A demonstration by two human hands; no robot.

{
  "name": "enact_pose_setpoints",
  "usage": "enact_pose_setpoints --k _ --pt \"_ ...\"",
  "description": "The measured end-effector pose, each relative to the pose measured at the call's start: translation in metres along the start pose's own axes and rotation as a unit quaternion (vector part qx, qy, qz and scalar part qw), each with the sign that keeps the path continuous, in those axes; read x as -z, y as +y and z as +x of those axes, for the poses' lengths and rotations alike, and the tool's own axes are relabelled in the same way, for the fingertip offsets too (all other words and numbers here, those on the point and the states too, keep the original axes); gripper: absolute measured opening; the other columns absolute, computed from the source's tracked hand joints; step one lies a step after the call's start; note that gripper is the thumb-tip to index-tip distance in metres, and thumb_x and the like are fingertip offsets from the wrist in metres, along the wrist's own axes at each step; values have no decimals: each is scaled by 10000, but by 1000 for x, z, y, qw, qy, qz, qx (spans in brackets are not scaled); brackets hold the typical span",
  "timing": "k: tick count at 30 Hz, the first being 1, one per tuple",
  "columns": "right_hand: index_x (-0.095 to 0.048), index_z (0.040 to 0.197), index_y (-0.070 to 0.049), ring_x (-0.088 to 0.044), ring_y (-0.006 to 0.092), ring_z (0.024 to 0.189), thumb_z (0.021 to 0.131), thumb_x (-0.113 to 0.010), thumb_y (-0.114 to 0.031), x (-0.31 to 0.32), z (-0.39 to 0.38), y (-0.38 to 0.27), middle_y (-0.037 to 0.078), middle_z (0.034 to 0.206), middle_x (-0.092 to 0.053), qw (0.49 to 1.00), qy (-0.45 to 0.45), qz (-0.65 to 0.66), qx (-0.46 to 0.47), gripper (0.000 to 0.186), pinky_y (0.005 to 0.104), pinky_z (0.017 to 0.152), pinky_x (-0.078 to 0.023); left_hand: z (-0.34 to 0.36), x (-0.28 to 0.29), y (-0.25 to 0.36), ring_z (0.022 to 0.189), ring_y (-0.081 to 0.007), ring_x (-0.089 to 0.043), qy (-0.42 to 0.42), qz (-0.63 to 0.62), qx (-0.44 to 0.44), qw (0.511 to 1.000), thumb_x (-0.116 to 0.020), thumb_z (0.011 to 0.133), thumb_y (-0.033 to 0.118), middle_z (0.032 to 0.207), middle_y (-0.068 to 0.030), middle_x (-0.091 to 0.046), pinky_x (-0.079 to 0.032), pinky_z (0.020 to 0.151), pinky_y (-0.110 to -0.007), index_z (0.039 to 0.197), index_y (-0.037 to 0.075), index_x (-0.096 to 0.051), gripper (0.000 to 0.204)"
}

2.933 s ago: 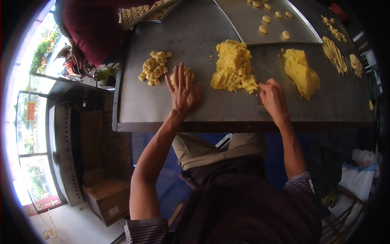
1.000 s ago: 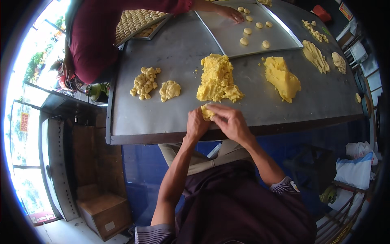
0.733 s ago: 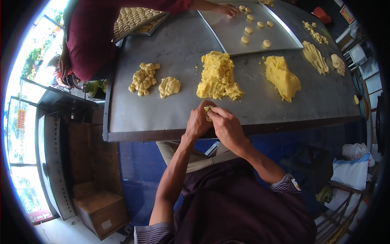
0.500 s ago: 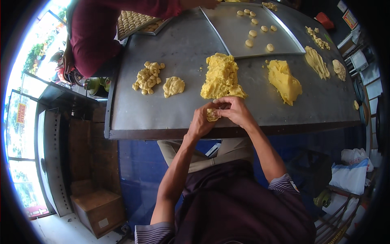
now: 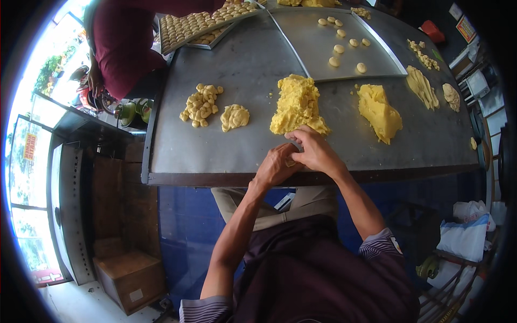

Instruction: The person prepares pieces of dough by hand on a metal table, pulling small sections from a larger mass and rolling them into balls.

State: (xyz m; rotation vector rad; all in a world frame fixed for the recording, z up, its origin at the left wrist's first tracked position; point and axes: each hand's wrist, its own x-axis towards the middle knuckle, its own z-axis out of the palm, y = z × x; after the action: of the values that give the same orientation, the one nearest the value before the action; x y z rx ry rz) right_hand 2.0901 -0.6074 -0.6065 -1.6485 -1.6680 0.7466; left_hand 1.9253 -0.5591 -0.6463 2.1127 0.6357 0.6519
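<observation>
Just in front of the table edge, my left hand (image 5: 276,164) is curled around a small piece of pale dough (image 5: 291,162), mostly covered by the fingers. My right hand (image 5: 319,153) meets it from the other side, its thumb bent onto the dough and its fingers closed over it. The right knuckles overlap the near end of a crumbly yellow filling mound (image 5: 298,102); whether they touch it I cannot tell. To the left lie a flattened lump of dough (image 5: 235,117) and a heap of small dough pieces (image 5: 200,105).
A smoother yellow block (image 5: 379,113) sits right on the metal table (image 5: 177,152). Beyond is a tray (image 5: 307,46) with several dough balls. Rolled dough strips (image 5: 421,86) lie far right. A person in a maroon top (image 5: 121,54) stands far left by a filled tray (image 5: 199,27).
My hands have shifted slightly right and closed further over the dough, which shows less now. The view has moved a little, and the other person's arm has drawn back left, uncovering more of the filled tray.
</observation>
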Motion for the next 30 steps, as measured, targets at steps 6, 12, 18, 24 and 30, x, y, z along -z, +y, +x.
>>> enact_pose_setpoints --k 6,12,18,24,30 --pt "-655 1146 38 -639 398 1005 821 -689 -27 32 0 44 205 1090 -679 969 177 -164 48 334 433 893 -512 6 2 2 704 -163 -574 86 -151 107 979 -507 1043 372 764 -69 -618 -463 676 -308 829 19 -633 431" --pt "-710 1110 -10 -672 376 979 828 -681 27 9 -38 51 199 1205 -664 961 248 -123 16 286 401 838 -547 -13 22 -30 742 -125 -487 94 -274 152 945 -456 1072 317 819 -20 -547 -432 693 -303 981 22 -583 334" --pt "-691 1128 14 -687 338 938 864 -673 4 5 -38 60 178 1121 -690 937 346 -34 -36 265 409 824 -554 -17 48 -12 972 -221 -515 21 -87 182 979 -541 1023 224 1032 -113 -533 -424 897 -356 1086 24 -586 215" --pt "-639 1247 -11 -659 344 948 894 -625 8 -12 -31 52 159 1028 -666 917 327 -230 -10 354 409 823 -537 -13 50 -22 875 -324 -635 109 208 36 971 -569 981 134 1003 -138 -676 -472 899 -419 1040 21 -593 130" --pt "-515 1411 -63 -607 364 978 889 -603 15 22 -23 58 169 1036 -612 965 246 -82 -27 535 425 850 -505 -23 56 -25 948 -324 -690 197 147 96 965 -492 1026 193 1038 -156 -724 -504 886 -415 953 12 -588 217"
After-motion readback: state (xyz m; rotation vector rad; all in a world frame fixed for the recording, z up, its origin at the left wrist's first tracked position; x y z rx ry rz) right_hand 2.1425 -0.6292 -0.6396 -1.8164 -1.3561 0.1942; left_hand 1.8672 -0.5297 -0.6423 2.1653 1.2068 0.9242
